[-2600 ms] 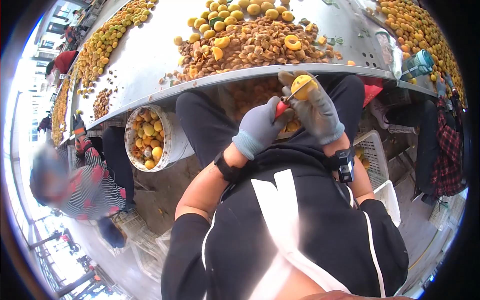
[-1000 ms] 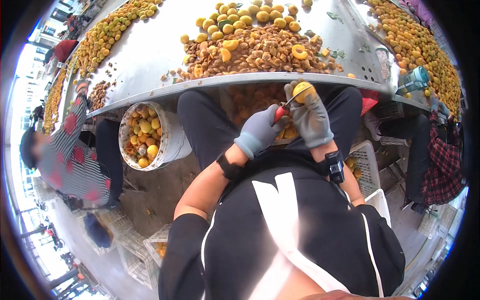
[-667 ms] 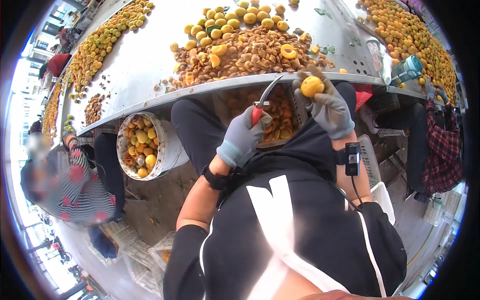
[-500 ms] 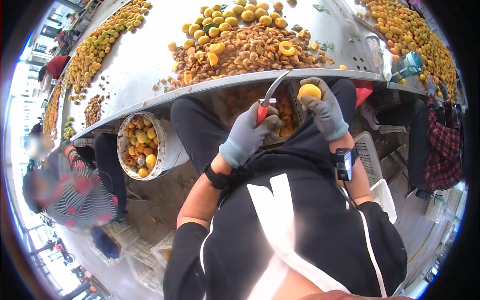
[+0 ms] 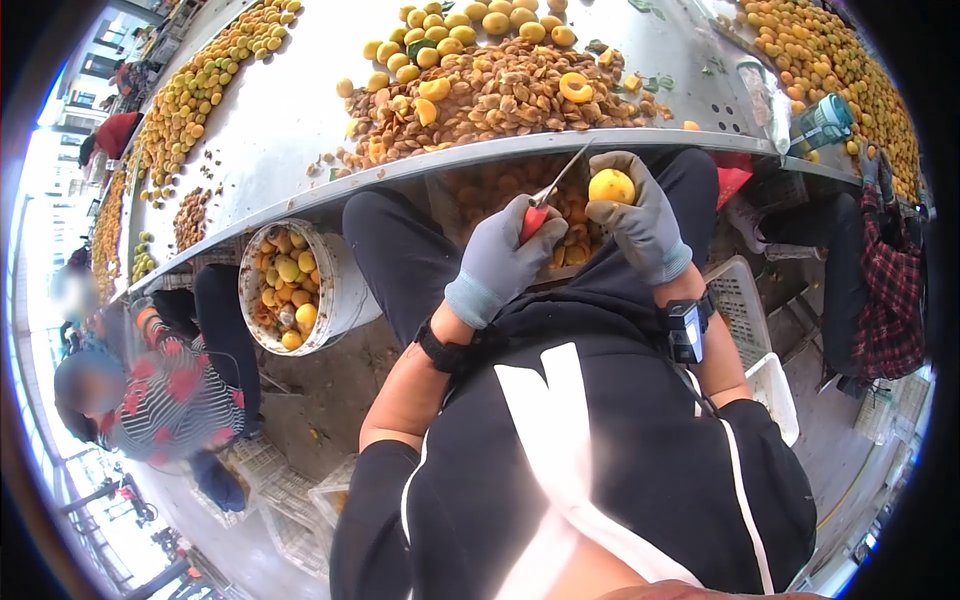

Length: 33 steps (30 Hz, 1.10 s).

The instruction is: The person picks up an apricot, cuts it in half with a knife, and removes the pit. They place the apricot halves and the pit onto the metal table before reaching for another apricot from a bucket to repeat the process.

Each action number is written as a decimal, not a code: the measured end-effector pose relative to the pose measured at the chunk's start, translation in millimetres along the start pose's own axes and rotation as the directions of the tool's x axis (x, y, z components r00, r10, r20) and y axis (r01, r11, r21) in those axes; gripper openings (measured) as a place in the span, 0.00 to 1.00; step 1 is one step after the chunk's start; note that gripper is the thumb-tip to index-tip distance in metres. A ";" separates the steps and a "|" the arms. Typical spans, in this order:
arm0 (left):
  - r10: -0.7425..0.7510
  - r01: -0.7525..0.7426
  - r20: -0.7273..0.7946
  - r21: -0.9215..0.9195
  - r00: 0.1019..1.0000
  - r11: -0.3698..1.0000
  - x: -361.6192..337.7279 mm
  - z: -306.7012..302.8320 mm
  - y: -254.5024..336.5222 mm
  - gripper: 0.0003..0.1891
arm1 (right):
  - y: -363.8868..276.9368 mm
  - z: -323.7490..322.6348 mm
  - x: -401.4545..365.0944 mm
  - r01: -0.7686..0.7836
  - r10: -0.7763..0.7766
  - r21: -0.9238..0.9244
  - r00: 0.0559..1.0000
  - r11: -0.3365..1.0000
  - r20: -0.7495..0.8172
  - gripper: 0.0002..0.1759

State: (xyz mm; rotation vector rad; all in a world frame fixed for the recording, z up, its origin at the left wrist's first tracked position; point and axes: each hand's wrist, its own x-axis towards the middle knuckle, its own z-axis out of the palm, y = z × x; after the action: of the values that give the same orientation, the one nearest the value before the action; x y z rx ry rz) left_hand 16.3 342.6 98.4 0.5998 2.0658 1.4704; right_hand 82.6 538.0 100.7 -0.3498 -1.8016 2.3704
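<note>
My left hand [image 5: 503, 255], in a grey glove, is closed around the red handle of a curved knife [image 5: 534, 220]. Its thin blade points up and right toward the table edge. Beside it, my gloved right hand [image 5: 645, 225] grips a yellow apricot [image 5: 611, 186] between thumb and fingers. The blade tip is close to the apricot; a small gap seems to lie between them. Below the hands, between my knees, a crate of orange apricot pieces [image 5: 575, 240] is partly hidden. On the table ahead lies a heap of brown apricot pits [image 5: 500, 95].
Whole apricots [image 5: 430, 58] lie behind the pits. At left stands a white bucket [image 5: 345, 290] of apricots. A teal bottle [image 5: 822, 125] is at the right. Co-workers sit on both sides, one in a striped top [image 5: 190, 400], one in a plaid sleeve [image 5: 890, 290].
The knife has turned in my left hand, so its blade now leans further right, nearer the apricot. My right hand has shifted slightly left, and the apricot shows a different side.
</note>
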 end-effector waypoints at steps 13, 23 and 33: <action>0.202 -0.221 0.090 0.330 0.975 0.918 -8.1 -0.2 24.1 0.18 | -1.2 2.2 -4.9 0.054 -0.135 0.393 0.974 0.918 0.184 0.27; 0.179 -0.211 0.139 0.271 0.974 0.939 -9.1 -3.6 20.3 0.14 | -3.0 3.7 -7.9 0.131 -0.247 0.420 0.940 0.898 0.234 0.27; 0.199 -0.221 0.127 0.195 0.972 0.956 -9.5 1.7 28.6 0.19 | -3.3 3.4 -8.2 0.145 -0.254 0.417 0.942 0.897 0.219 0.28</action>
State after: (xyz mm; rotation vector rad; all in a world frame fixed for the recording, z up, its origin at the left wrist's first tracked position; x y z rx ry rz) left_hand 26.0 346.8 126.6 0.9868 2.1392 1.3097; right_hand 89.5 533.7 105.5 0.2103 -1.3085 2.6412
